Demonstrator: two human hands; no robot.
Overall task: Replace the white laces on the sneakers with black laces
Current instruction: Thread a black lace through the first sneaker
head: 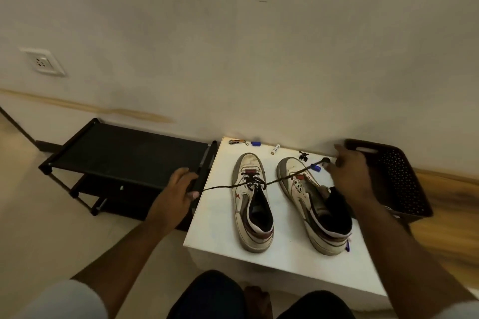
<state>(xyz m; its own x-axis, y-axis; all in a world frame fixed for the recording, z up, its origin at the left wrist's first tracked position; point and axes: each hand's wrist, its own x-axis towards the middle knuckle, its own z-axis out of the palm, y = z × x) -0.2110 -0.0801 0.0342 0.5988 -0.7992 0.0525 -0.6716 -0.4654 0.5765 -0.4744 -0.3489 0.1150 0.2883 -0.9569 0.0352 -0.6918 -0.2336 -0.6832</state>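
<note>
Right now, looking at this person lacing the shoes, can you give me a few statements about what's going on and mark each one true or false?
1. A black lace runs through the eyelets of the left-hand sneaker. True.
2. The right-hand sneaker is fully laced in white. False: no lace is threaded through it.
3. The left hand and the right hand pull the lace's ends apart. True.
4. Both sneakers stand on the black shoe rack. False: they stand on the white table.
5. A dark perforated basket sits at the table's right. True.
</note>
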